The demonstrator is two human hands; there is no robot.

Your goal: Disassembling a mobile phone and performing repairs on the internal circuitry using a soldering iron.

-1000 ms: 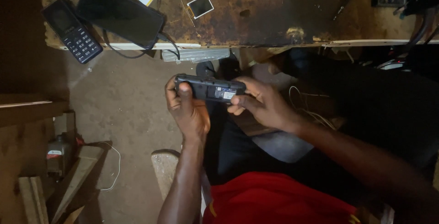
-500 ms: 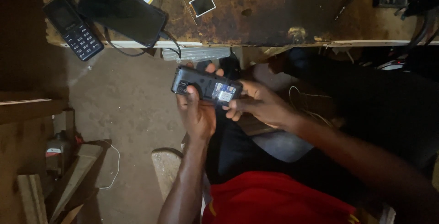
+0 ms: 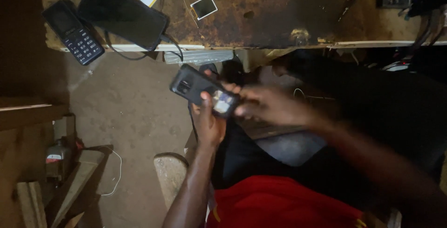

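A: What changed?
B: The dark phone [image 3: 204, 90] was level a second back; now it sat tilted, camera end up-left, below the workbench edge [image 3: 260, 46]. Left hand [image 3: 208, 122] gripped it from beneath, thumb on its back. Right hand [image 3: 272, 106] was blurred, fingertips on the phone's near end, so still being worked on.
A: Containers?
B: None visible. Keypad phone [image 3: 74, 32] and black tablet [image 3: 122, 16] lay on the bench.

Dim rm: stained wood bench [image 3: 279, 18], dusty concrete floor [image 3: 130, 111].
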